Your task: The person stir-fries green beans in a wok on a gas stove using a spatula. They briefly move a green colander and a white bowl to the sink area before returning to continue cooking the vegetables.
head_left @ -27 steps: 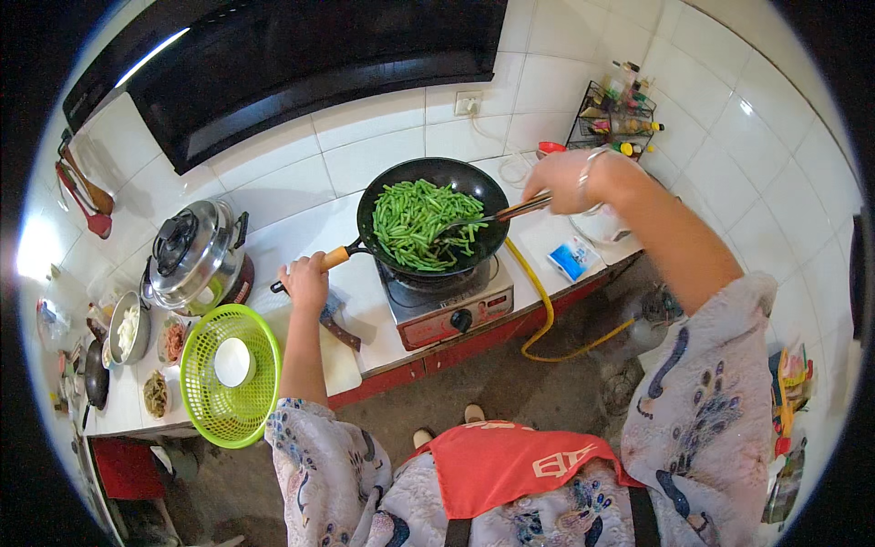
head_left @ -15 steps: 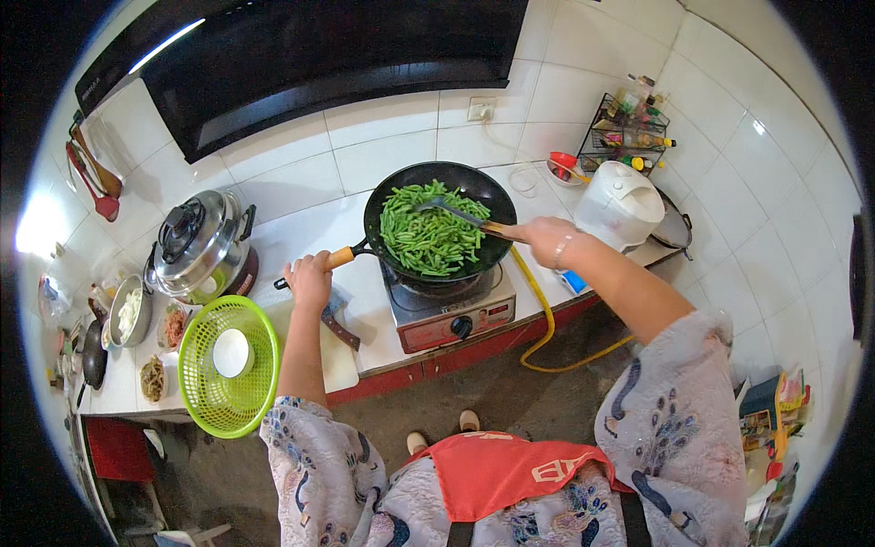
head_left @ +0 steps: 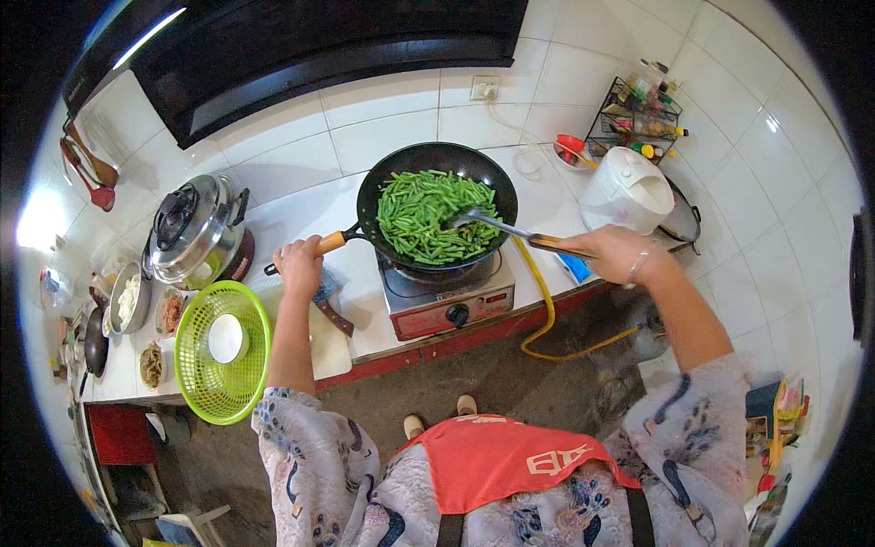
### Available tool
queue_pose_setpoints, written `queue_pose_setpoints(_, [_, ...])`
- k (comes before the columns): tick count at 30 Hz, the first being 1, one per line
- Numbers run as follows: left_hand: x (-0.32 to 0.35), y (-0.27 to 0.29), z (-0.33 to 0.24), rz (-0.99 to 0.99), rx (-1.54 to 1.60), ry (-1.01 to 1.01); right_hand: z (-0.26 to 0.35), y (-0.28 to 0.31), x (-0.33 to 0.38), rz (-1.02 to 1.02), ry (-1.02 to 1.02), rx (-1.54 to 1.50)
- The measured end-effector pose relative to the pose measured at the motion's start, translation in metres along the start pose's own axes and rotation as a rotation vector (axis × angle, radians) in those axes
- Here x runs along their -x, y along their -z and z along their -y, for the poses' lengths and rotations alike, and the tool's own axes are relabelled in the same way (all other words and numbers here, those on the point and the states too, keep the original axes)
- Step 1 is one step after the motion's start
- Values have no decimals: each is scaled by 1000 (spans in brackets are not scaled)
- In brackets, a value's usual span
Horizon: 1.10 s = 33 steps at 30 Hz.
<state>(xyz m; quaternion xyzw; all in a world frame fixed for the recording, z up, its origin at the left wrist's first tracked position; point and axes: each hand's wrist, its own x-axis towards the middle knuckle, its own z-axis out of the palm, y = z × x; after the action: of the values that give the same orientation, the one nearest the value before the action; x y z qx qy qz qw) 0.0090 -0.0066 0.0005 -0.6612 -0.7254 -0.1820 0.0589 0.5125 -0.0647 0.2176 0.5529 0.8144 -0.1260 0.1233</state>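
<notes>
A black wok sits on a single-burner gas stove, filled with cut green beans. My left hand is closed around the wok's wooden handle. My right hand grips the wooden end of a metal cooking spatula. The spatula's head rests among the beans, right of the middle of the wok. Below my left hand, a cleaver lies on the counter, its blade partly hidden by my forearm, beside a pale cutting board.
At left stand a green plastic basket holding a white bowl and a steel lidded pot. A white appliance and a bottle rack stand at right. A yellow gas hose loops over the counter edge.
My right hand has drawn the spatula back to the right and slightly down, so its head has left the far side of the beans. My left hand keeps its hold on the handle.
</notes>
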Motion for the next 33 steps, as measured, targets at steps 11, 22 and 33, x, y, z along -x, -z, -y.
queue_pose_setpoints(11, [0,0,6,33,-23,4,-13,-29,-22,-6,2,-108])
queue_pose_setpoints(22, [5,-1,15,20,-42,9,-21,31,32,-114,77,-103])
queue_pose_setpoints(33, [1,-2,6,6,-16,-13,-18,-54,-9,-176,-63,-29])
